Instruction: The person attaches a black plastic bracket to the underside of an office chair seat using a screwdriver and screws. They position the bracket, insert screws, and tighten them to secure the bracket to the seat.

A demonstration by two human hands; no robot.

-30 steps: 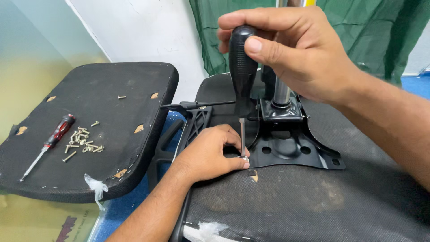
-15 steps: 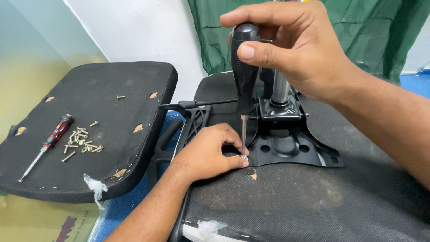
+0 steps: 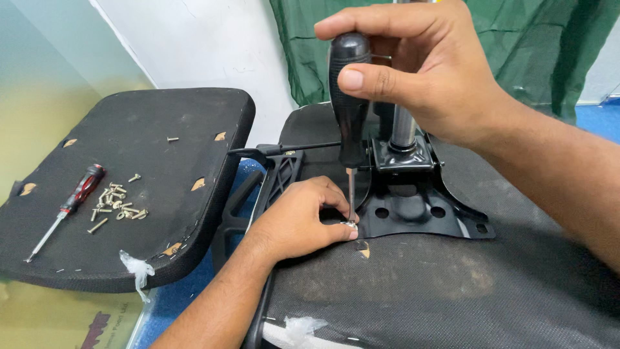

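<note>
My right hand (image 3: 420,77) is clenched around the black handle of a screwdriver (image 3: 349,97), held upright, its tip on a small screw (image 3: 349,223). My left hand (image 3: 300,220) pinches that screw steady on the black seat underside (image 3: 452,284), just beside the black metal plate (image 3: 413,210). Well to the left of my left hand, a pile of loose screws (image 3: 116,203) and a red-handled screwdriver (image 3: 64,210) lie on another seat pad (image 3: 161,168).

It looks like a furniture repair workshop. Upturned chair seats (image 3: 161,129), loose screws (image 3: 116,201) and a spare screwdriver (image 3: 71,205) lie about.
</note>
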